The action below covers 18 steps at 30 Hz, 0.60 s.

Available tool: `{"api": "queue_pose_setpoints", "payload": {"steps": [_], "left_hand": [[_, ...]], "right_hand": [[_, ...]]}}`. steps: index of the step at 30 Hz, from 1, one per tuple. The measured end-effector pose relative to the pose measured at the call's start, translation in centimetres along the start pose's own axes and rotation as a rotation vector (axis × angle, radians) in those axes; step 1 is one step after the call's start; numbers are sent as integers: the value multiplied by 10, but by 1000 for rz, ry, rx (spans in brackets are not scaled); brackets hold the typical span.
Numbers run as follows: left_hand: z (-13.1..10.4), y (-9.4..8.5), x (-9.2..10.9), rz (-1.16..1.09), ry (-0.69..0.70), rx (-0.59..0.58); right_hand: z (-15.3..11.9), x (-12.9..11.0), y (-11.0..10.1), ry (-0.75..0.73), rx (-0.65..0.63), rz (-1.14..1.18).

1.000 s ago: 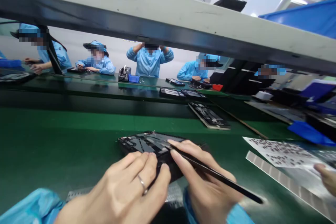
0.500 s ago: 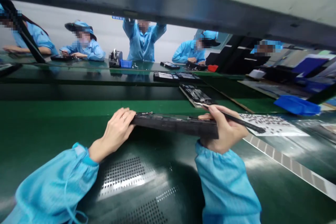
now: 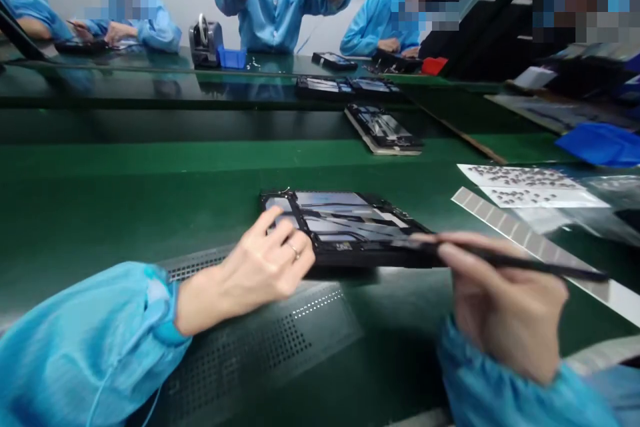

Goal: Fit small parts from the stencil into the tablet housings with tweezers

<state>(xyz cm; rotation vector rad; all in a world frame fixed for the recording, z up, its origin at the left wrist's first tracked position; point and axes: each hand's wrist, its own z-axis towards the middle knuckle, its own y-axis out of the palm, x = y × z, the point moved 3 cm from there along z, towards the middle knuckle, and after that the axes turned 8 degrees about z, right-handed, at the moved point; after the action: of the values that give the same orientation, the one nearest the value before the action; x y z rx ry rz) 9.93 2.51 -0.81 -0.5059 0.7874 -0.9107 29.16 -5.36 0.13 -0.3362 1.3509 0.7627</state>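
A flat black electronic device point(image 3: 345, 217) is in front of me, its inside bare, with silver-grey panels, black strips and cables. My left hand point(image 3: 273, 257) grips its near left corner, fingers curled over the edge and the thumb hidden. A slim black tool point(image 3: 520, 261) with a blurred tip lies across my right hand point(image 3: 505, 307), pinched between thumb and fingers. Its tip is at the device's near right edge; whether the two touch I cannot tell. Whether the device lies fully on the green bench point(image 3: 150, 200) is also unclear.
Perforated clear sheets point(image 3: 320, 327) lie under my left arm. To the right are a white sheet of small dark pieces point(image 3: 530, 183), a strip of grey labels point(image 3: 505, 223) and a blue bin point(image 3: 600, 143). Another opened device point(image 3: 383, 127) lies beyond. Several co-workers sit or stand opposite.
The device went from being held up edge-on in both hands to lying flatter, its inside showing. My right hand let go of it and moved right and down, keeping the tool. The view tilted down.
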Motion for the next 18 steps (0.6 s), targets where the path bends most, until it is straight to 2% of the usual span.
{"api": "queue_pose_setpoints", "payload": {"steps": [2, 4, 6, 10, 18], "left_hand": [[-5, 3, 17, -42, 2, -9], [-12, 9, 32, -85, 19, -26], [-19, 14, 43, -120, 42, -30], [-24, 20, 50, -151, 43, -14], [-26, 17, 50, -146, 24, -11]], "right_hand": [[-32, 4, 2, 130, -162, -107], [-60, 16, 6, 309, -417, -188], [-79, 29, 6, 450, -553, -222], [-90, 43, 4, 572, -547, -239], [-89, 41, 8, 531, -406, -223]]}}
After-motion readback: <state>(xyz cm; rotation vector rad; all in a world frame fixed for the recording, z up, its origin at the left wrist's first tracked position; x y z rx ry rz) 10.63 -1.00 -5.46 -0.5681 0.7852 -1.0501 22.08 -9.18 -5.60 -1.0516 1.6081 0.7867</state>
